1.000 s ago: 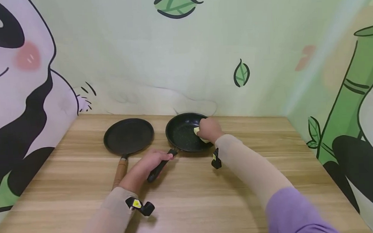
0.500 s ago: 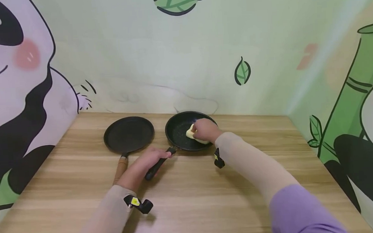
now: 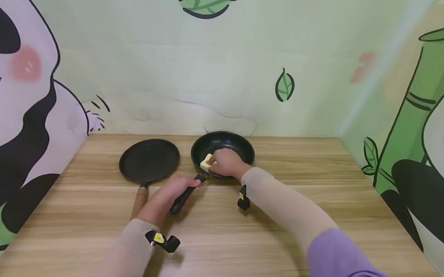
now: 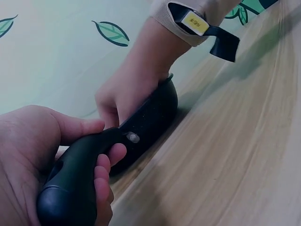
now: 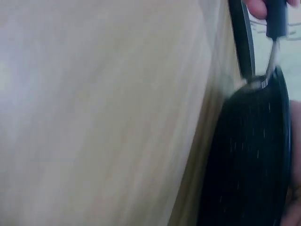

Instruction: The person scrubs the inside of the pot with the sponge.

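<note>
A black frying pan (image 3: 241, 148) rests on the wooden table, near its back edge. My left hand (image 3: 173, 188) grips the pan's black handle (image 4: 70, 183), thumb along the top and fingers curled beneath, as the left wrist view shows. Inside the pan, my right hand (image 3: 226, 162) pinches a pale yellow cloth (image 3: 207, 162) against the left part of the bottom. In the left wrist view the pan's wall hides the cloth and the right fingertips. The right wrist view is blurred and shows mostly the pan's outer side (image 5: 244, 155).
Left of the frying pan lies a flat black griddle pan (image 3: 149, 160) with a wooden handle (image 3: 139, 202), which passes behind my left forearm. A wall (image 3: 148, 75) painted with pandas, leaves and bamboo stands right behind the table (image 3: 226, 245).
My right hand has wiped the cloth from the right side of the pan across to the left side, close to the handle. The left hand keeps its grip on the handle.
</note>
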`<state>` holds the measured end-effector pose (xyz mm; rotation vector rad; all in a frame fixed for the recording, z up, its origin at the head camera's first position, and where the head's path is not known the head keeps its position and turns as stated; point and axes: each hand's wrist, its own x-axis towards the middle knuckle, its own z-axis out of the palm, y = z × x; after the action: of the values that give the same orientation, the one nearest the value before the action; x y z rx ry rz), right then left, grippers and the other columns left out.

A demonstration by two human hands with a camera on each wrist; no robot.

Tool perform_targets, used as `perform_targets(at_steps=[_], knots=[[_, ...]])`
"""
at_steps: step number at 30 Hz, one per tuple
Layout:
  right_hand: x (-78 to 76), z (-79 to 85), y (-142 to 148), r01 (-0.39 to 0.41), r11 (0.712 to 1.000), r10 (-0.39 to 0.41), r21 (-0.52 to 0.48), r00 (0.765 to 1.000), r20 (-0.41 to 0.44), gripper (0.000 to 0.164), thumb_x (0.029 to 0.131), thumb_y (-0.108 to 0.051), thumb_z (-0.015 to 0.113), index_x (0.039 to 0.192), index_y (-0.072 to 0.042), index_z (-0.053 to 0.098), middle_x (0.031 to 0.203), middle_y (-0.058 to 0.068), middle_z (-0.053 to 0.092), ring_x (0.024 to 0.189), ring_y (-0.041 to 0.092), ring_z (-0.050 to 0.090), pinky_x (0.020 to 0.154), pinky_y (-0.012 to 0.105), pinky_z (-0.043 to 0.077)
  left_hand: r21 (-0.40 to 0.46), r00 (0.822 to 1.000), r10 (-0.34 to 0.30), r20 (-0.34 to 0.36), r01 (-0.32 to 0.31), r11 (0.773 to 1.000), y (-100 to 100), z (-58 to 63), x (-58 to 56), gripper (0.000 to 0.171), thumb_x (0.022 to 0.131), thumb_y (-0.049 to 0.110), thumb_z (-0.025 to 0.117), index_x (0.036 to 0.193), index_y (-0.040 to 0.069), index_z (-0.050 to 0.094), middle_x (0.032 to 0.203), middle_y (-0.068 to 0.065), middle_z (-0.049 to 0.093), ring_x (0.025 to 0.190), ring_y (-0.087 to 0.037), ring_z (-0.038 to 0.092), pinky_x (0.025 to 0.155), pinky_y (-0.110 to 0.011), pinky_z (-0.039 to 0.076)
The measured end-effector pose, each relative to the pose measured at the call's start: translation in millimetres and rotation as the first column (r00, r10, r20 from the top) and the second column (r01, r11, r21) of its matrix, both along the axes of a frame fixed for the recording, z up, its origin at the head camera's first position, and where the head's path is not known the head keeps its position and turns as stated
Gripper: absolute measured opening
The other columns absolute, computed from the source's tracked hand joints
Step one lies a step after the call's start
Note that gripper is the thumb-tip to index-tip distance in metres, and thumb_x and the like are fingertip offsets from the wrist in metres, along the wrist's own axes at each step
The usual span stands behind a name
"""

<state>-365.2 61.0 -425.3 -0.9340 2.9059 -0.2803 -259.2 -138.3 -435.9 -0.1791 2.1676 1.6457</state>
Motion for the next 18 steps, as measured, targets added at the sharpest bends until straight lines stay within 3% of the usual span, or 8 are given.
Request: perform_targets(at_steps=[2,6,11,15,18], knots=[[-0.7,1.2,-0.4,-0.004,1.0,0.005,-0.019,1.0,0.023,0.027,0.091,-0.033,0.072,0.115,-0.02,0.078,0.122,-0.002,0.072,0.122,0.022,0.062,0.105,0.037,0.046,-0.004,1.0,0.012,-0.011,-0.012,1.0,0.4,-0.5,0.5,0.037,0.095,0.028,0.064,0.12,0.002,0.071,0.07,-0.005,0.051,0.048,-0.019,0.045,0.043,-0.03,0.042],[-11.6,10.3,12.7,0.074,0.992,-0.07,-0.098,0.997,0.043,0.031,0.091,-0.034,0.073,0.119,-0.02,0.076,0.127,0.001,0.069,0.127,0.023,0.058,0.109,0.038,0.043,0.01,0.999,0.033,-0.037,-0.033,0.999,5.0,-1.8,5.5,0.037,0.095,0.029,0.066,0.119,0.001,0.071,0.071,-0.006,0.054,0.049,-0.018,0.046,0.043,-0.03,0.042],[-24.4,38.1,46.7,0.194,0.957,-0.197,-0.214,0.98,0.009,0.038,0.094,-0.032,0.069,0.127,-0.012,0.071,0.133,0.01,0.065,0.129,0.03,0.055,0.11,0.043,0.041,0.046,0.999,0.027,-0.032,-0.026,0.999,16.1,-2.6,15.0,0.037,0.097,0.029,0.065,0.12,0.0,0.066,0.076,-0.009,0.055,0.053,-0.018,0.049,0.045,-0.03,0.045],[-27.3,62.2,76.7,0.224,0.952,-0.238,-0.208,0.97,-0.042,0.042,0.095,-0.032,0.066,0.131,-0.01,0.068,0.136,0.014,0.062,0.13,0.033,0.054,0.11,0.046,0.04,0.094,1.0,0.018,-0.012,-0.017,0.995,25.3,-3.0,21.1,0.035,0.097,0.026,0.068,0.117,-0.003,0.065,0.075,-0.005,0.052,0.059,-0.016,0.051,0.049,-0.03,0.049],[-26.6,72.5,98.1,0.247,0.948,-0.264,-0.199,0.962,-0.066,0.043,0.095,-0.032,0.066,0.131,-0.009,0.067,0.137,0.015,0.062,0.129,0.035,0.054,0.109,0.048,0.041,0.142,0.999,-0.032,0.015,0.03,0.989,32.3,-3.7,24.3,0.036,0.098,0.025,0.067,0.12,-0.004,0.065,0.072,-0.003,0.052,0.058,-0.015,0.054,0.05,-0.03,0.052]])
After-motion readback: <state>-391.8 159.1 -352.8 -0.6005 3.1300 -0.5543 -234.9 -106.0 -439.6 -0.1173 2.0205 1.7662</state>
